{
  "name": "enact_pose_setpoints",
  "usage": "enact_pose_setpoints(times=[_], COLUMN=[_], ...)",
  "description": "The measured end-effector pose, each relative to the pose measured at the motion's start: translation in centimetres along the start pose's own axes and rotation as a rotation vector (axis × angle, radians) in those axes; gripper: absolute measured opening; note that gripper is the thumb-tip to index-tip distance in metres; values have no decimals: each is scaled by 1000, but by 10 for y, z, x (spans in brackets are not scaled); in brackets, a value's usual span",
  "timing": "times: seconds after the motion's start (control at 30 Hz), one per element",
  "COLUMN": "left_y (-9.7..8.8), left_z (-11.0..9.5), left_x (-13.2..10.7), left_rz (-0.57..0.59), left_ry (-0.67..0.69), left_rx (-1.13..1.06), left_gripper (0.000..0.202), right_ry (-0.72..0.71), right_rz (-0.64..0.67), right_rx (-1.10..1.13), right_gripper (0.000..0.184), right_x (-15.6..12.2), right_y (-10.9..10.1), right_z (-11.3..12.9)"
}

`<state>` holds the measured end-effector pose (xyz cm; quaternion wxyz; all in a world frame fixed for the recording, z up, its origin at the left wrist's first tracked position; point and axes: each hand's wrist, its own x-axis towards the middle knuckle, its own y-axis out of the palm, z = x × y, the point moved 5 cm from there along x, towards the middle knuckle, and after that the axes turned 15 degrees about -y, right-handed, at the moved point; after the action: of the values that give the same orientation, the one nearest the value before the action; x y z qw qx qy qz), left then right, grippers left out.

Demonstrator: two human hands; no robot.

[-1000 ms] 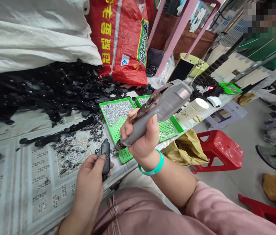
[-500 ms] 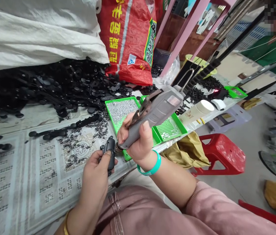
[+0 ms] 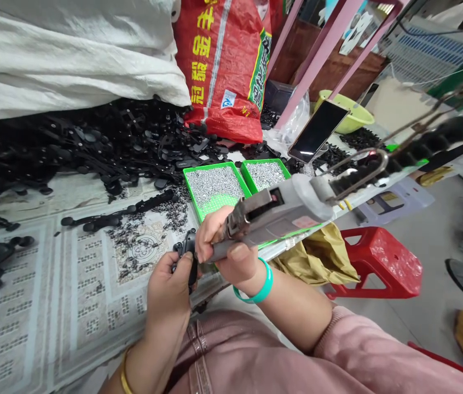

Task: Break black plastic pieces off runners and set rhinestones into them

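The work went on at a table (image 3: pixel 51 306) covered with a patterned grey-and-white sheet, heaped at the back with loose black plastic parts (image 3: pixel 92 148) under one white sack (image 3: pixel 71 49) and one red printed sack (image 3: pixel 227 65), with one red stool (image 3: pixel 379 262) on the grey floor to the right. Two green trays (image 3: pixel 215 189) of small silvery screws lay side by side near the table's edge, with one dark phone (image 3: pixel 317 130) propped beyond them against one yellow-green bowl (image 3: pixel 348 115). The left hand (image 3: pixel 169 290) was closed around one small black part (image 3: pixel 188 254) just above the table's near edge, while the right hand (image 3: pixel 225 249) gripped one grey electric screwdriver (image 3: pixel 281 210), its tip at that part.
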<state>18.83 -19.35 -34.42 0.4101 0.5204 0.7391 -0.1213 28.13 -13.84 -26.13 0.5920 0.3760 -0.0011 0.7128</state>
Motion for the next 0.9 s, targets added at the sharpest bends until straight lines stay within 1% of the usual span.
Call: enact_pose_setpoints(times=[0.17, 0.27, 0.33, 0.4, 0.47, 0.53, 0.6, 0.67, 0.7, 0.73, 0.8, 0.9], left_y=[1, 0, -1, -3, -2, 1, 3, 6, 6, 6, 4, -1], left_z=[-1, -1, -1, -2, -2, -3, -5, -6, -6, -5, -5, -3], left_x=[1, 2, 2, 0, -3, -8, -13, -16, -17, -17, -15, -12], left_rz=[1, 24, 33, 35, 57, 87, 114, 152, 176, 190, 188, 140], left_ry=[-5, -7, 4, 4, -29, -71, -112, -167, -199, -226, -256, -264], left_rx=[18, 25, 41, 25, -19, -72, -83, -32, 9, 47, 87, 87], left_gripper=[26, 23, 23, 24, 28, 37, 48, 58, 60, 59, 47, 36], right_ry=[40, 43, -22, -134, -203, -174, -116, -103, -115, -135, -178, -212], right_rz=[-13, -11, -47, -124, -194, -235, -250, -224, -203, -186, -186, -244], right_rx=[-23, -14, -21, -71, -148, -201, -173, -110, -92, -93, -140, -223], right_gripper=[41, 43, 44, 45, 43, 41, 40, 39, 38, 38, 38, 37], right_x=[-1, 4, 11, 19, 24, 24, 20, 17, 16, 17, 22, 36], right_y=[1, 0, -3, -9, -17, -23, -26, -25, -25, -25, -30, -45], right_z=[-4, 2, 13, 26, 30, 22, 10, 3, 3, 5, 12, 18])
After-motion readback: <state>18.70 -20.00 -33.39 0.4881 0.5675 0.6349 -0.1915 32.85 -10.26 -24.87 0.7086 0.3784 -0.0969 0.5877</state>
